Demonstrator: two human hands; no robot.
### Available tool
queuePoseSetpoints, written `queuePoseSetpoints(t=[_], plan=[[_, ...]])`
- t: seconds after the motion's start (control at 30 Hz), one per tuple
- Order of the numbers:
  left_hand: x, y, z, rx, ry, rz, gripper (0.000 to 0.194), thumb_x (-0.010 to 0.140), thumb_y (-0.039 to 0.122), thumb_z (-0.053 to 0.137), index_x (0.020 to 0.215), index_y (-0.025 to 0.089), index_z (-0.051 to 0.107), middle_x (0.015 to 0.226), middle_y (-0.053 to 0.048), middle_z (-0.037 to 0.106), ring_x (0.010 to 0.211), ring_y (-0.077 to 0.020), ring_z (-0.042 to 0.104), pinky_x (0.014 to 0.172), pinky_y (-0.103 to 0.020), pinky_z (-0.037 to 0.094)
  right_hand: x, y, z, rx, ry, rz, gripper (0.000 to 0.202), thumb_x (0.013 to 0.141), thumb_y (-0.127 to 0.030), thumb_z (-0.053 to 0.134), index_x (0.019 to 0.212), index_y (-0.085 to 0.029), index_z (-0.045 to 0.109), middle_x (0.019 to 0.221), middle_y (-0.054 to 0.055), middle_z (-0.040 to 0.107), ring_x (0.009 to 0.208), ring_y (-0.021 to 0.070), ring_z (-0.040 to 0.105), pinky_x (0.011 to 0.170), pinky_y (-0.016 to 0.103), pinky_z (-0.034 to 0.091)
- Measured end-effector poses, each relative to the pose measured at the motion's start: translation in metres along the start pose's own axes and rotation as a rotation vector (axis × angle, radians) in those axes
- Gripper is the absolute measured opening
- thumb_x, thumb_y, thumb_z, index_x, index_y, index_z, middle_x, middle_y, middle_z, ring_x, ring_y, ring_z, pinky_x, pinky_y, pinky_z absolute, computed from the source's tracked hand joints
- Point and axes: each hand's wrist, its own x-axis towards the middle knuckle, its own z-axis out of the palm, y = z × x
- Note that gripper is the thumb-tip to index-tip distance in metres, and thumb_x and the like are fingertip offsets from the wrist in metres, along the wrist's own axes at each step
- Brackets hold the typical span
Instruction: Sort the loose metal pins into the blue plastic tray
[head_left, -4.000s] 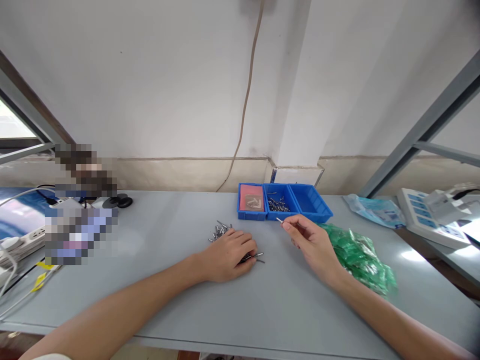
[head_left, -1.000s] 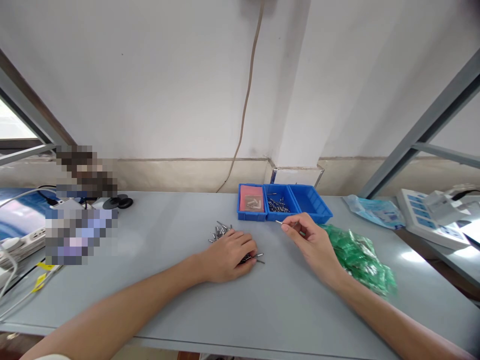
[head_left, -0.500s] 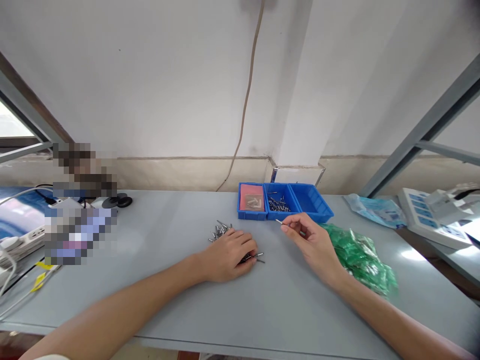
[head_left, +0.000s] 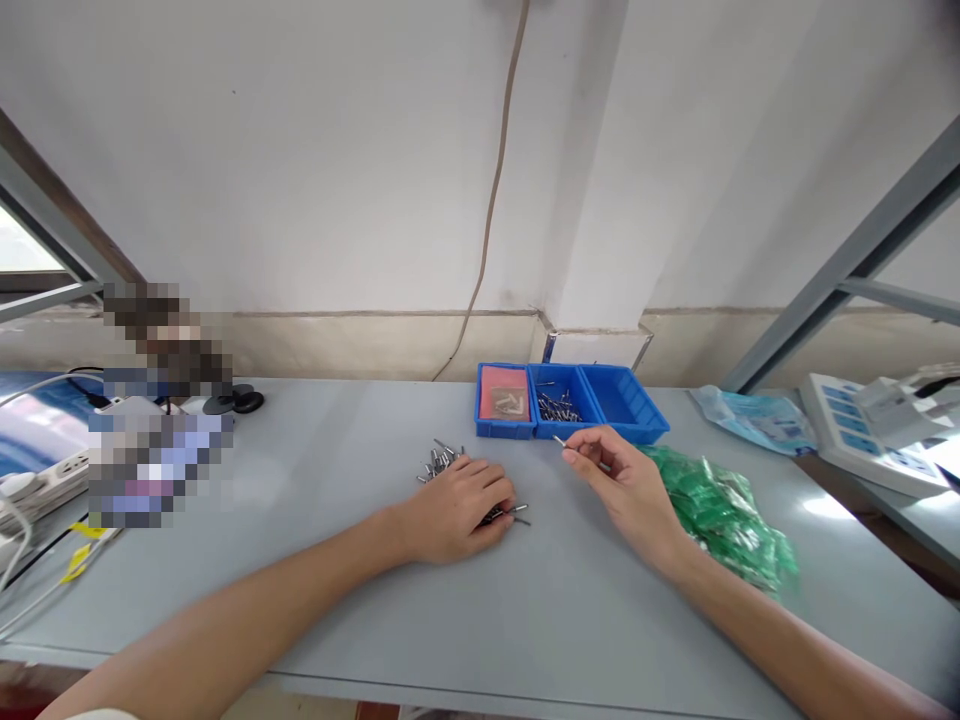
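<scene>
My left hand (head_left: 456, 512) rests on the grey table, its fingers curled over part of a pile of small metal rivets (head_left: 441, 461). Thin shafts stick out past its fingertips, and the palm hides the rest. My right hand (head_left: 619, 485) is raised just in front of the blue bins, pinching one slim metal rivet (head_left: 559, 441) between thumb and forefinger. Similar pieces lie in the middle blue bin (head_left: 581, 431). The left blue bin (head_left: 505, 431) holds a pink sheet and a small clear packet. Nothing shows in the right blue bin (head_left: 646, 433).
Beside my right forearm lies a crumpled green plastic bag (head_left: 724, 515). Farther right are a blue-and-white plastic packet (head_left: 757, 418) and a white power strip (head_left: 862, 440). Cables, another strip (head_left: 64, 483) and a blurred-out area occupy the left. A wall closes off the back.
</scene>
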Motion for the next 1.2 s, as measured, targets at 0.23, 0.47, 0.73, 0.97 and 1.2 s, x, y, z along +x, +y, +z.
queuePoseSetpoints(t=[0.23,0.47,0.73,0.97,1.2], plan=[[-0.0004,0.0006,0.0001,-0.006,-0.005,-0.004,0.006,0.105,0.027,0.055,0.103,0.021,0.054,0.101,-0.004,0.064,0.095,-0.021,0.059,0.086,-0.036,0.038,-0.0004,-0.0015,-0.0007,0.006,-0.005,-0.004,0.024,0.098,-0.05,0.069,0.101,-0.027,0.07,0.08,0.001,0.059,0.071,0.0198,0.05,0.065,0.032,0.042],[-0.0001,0.0002,0.0,-0.002,0.0,0.001,0.006,0.105,0.027,0.055,0.103,0.021,0.055,0.101,-0.004,0.064,0.092,-0.0204,0.059,0.085,-0.036,0.039,0.0,0.0001,-0.0001,0.013,-0.004,-0.003,0.024,0.096,-0.05,0.07,0.099,-0.026,0.071,0.079,0.0,0.059,0.071,0.0195,0.051,0.064,0.031,0.042],[-0.0008,0.0001,0.0011,0.002,0.011,0.005,0.006,0.105,0.026,0.055,0.102,0.021,0.054,0.1,-0.004,0.064,0.092,-0.0208,0.059,0.086,-0.036,0.039,0.0004,-0.0026,-0.0013,0.035,-0.014,-0.001,0.021,0.098,-0.047,0.069,0.099,-0.026,0.069,0.08,0.0,0.056,0.073,0.0195,0.049,0.065,0.032,0.04],[-0.0006,0.0005,0.0003,0.007,-0.001,0.001,0.006,0.105,0.027,0.055,0.102,0.021,0.054,0.101,-0.003,0.063,0.092,-0.0202,0.058,0.087,-0.036,0.039,0.0001,-0.0029,-0.0004,0.039,-0.013,-0.001,0.022,0.098,-0.048,0.07,0.098,-0.026,0.069,0.081,0.0,0.058,0.072,0.019,0.049,0.065,0.032,0.04],[-0.0003,0.0004,0.0007,-0.001,-0.002,0.004,0.007,0.105,0.027,0.054,0.103,0.021,0.054,0.1,-0.004,0.064,0.092,-0.0206,0.058,0.086,-0.036,0.038,0.0001,-0.0048,0.001,0.035,-0.017,0.004,0.023,0.097,-0.049,0.07,0.097,-0.025,0.069,0.08,0.0,0.059,0.07,0.0182,0.049,0.063,0.031,0.04]])
